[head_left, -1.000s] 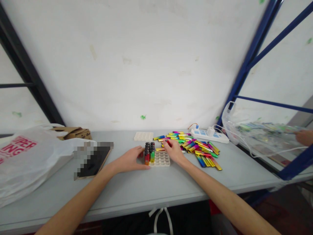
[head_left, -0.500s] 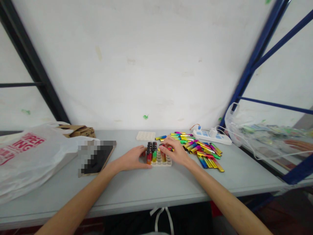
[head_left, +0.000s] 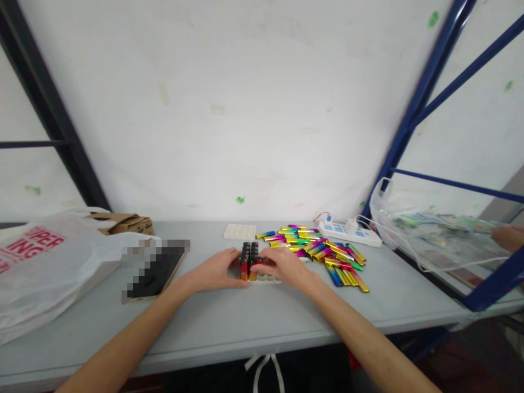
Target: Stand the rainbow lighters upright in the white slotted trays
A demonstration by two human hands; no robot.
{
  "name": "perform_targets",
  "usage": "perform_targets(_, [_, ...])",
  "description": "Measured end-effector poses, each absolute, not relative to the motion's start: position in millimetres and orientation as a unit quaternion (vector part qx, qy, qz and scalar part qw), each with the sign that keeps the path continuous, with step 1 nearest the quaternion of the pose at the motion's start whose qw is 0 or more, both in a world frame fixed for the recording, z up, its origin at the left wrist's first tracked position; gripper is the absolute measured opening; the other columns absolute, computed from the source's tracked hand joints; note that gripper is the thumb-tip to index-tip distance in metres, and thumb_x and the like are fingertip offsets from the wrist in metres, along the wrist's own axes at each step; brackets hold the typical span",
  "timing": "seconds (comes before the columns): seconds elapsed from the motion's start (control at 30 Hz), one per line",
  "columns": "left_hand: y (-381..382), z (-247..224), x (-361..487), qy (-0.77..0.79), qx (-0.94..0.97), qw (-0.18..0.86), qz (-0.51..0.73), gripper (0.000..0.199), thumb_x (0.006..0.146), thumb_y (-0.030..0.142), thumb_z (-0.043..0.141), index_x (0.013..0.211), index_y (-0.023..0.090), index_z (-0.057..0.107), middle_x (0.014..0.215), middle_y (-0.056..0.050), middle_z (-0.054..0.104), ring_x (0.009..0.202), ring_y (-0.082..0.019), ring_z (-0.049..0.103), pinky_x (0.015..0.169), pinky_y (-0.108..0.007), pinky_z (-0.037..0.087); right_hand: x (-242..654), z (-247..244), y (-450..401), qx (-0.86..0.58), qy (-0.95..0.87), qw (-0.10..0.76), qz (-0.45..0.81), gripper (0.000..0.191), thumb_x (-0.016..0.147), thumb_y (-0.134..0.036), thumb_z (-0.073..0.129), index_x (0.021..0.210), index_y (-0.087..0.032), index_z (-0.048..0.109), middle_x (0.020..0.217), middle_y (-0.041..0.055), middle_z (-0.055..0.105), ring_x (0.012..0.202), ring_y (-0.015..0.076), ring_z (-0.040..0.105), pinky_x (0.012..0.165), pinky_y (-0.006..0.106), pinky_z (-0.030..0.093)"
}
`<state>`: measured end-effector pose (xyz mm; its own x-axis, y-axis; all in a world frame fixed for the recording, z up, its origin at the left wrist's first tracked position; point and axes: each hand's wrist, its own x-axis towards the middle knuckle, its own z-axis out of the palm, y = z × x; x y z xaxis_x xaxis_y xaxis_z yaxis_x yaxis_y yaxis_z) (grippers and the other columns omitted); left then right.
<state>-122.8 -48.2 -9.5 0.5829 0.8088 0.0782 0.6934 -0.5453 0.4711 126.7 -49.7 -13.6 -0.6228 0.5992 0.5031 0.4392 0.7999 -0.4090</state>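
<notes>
The left hand point(head_left: 216, 270) curves its fingers wide around the left side of the upright lighters point(head_left: 246, 252) in the pale tray point(head_left: 270, 282) on the desk point(head_left: 286, 314); the right hand point(head_left: 289, 266) has its fingers closed narrowly on a red-and-yellow lighter point(head_left: 253, 274) at their front; shiny coloured pieces point(head_left: 346, 272) lie to the right, near a power strip point(head_left: 356, 234).
</notes>
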Motion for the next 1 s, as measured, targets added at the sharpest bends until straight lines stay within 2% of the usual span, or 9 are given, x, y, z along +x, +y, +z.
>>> perform_targets(0.17, [-47,-11,-124,0.436,0.862,0.208,0.151,0.065,0.072,0.058,0.078,0.121,0.018,0.064,0.124,-0.013,0.069,0.113,-0.035,0.062,0.100,-0.043,0.048,125,-1,-49,-0.276,-0.926,0.254,0.040,0.042,0.105,-0.053,0.046,0.095,-0.020,0.071,0.077,0.0054,0.071,0.068,0.0187,0.060,0.062,0.028,0.036])
perform_targets(0.3, [-49,-11,-124,0.442,0.860,0.204,0.153,0.060,0.071,0.061,0.077,0.112,0.019,0.065,0.113,-0.011,0.071,0.101,-0.032,0.065,0.091,-0.040,0.051,116,-11,-49,-0.351,-0.904,0.245,-0.009,0.047,0.093,-0.063,0.062,0.078,-0.019,0.071,0.066,0.0052,0.068,0.059,0.0166,0.055,0.059,0.028,0.030])
perform_targets(0.4, [-49,-11,-124,0.446,0.857,0.204,0.157,0.060,0.070,0.062,0.077,0.111,0.020,0.065,0.110,-0.010,0.071,0.097,-0.031,0.065,0.088,-0.039,0.051,123,-13,-45,-0.353,-0.894,0.270,0.052,0.050,0.086,-0.066,0.069,0.069,-0.019,0.068,0.062,0.0023,0.066,0.056,0.0143,0.052,0.057,0.027,0.030])
perform_targets(0.47, [-49,-11,-124,0.449,0.856,0.201,0.161,0.063,0.069,0.063,0.078,0.112,0.019,0.065,0.114,-0.011,0.070,0.102,-0.033,0.064,0.092,-0.041,0.050,138,-7,-34,-0.359,-0.874,0.313,0.098,0.049,0.096,-0.060,0.059,0.071,-0.019,0.067,0.061,0.0002,0.064,0.055,0.0133,0.052,0.057,0.026,0.032])
perform_targets(0.53, [-49,-11,-124,0.451,0.855,0.199,0.162,0.062,0.069,0.063,0.078,0.111,0.019,0.065,0.117,-0.012,0.070,0.106,-0.034,0.064,0.095,-0.043,0.050,154,2,-16,-0.392,-0.841,0.363,0.081,0.049,0.105,-0.050,0.046,0.076,-0.018,0.069,0.065,0.0009,0.065,0.059,0.0141,0.054,0.061,0.026,0.036])
perform_targets(0.57, [-48,-11,-124,0.451,0.855,0.199,0.162,0.061,0.068,0.062,0.078,0.110,0.020,0.066,0.117,-0.012,0.070,0.106,-0.035,0.064,0.095,-0.043,0.050,161,6,-5,-0.403,-0.837,0.364,0.064,0.042,0.105,-0.044,0.048,0.082,-0.018,0.072,0.071,0.0025,0.068,0.064,0.0152,0.057,0.065,0.027,0.039])
perform_targets(0.67, [-48,-10,-124,0.458,0.852,0.199,0.154,0.058,0.068,0.061,0.079,0.108,0.021,0.066,0.114,-0.012,0.071,0.103,-0.035,0.065,0.090,-0.042,0.052,172,11,27,-0.424,-0.870,0.251,0.021,0.017,0.097,-0.026,0.064,0.104,-0.015,0.075,0.101,0.0107,0.073,0.093,0.0202,0.065,0.086,0.030,0.045])
perform_targets(0.77, [-48,-10,-124,0.451,0.858,0.196,0.150,0.060,0.069,0.063,0.078,0.110,0.021,0.066,0.113,-0.012,0.070,0.102,-0.035,0.065,0.091,-0.043,0.052,169,5,45,-0.453,-0.883,0.122,0.005,0.015,0.089,-0.020,0.072,0.103,-0.015,0.076,0.105,0.0138,0.072,0.099,0.0236,0.065,0.089,0.032,0.045])
perform_targets(1.0, [-48,-12,-124,0.453,0.861,0.184,0.143,0.065,0.070,0.065,0.077,0.113,0.017,0.065,0.119,-0.013,0.069,0.109,-0.036,0.064,0.095,-0.043,0.051,167,-15,47,-0.438,-0.893,0.106,0.006,0.012,0.094,-0.021,0.067,0.101,-0.015,0.073,0.110,0.0130,0.070,0.101,0.0231,0.064,0.090,0.032,0.044])
